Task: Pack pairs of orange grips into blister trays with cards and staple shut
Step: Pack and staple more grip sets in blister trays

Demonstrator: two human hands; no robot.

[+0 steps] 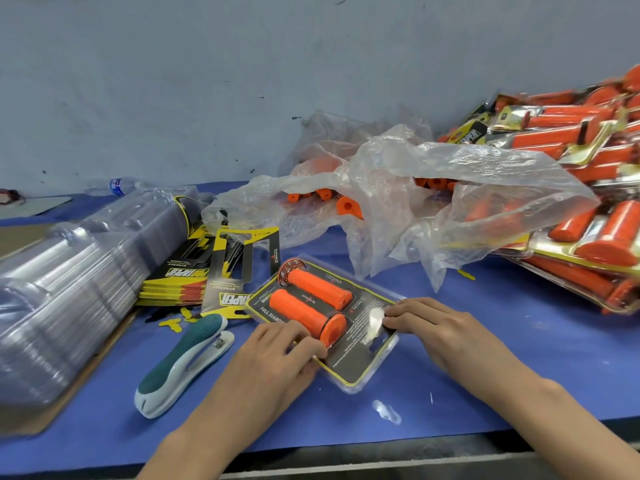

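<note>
A clear blister tray with a black and yellow card lies slanted on the blue mat, two orange grips side by side in it. My left hand grips the tray's near left edge, fingers curled over it beside the lower grip's flange. My right hand presses its fingertips on the tray's right side, over the card. A teal and white stapler lies on the mat just left of my left hand, untouched.
A tall stack of empty blister trays fills the left. Printed cards lie beside it. A crumpled plastic bag with loose orange grips sits behind. Finished packs pile up at the right. The table edge runs close in front.
</note>
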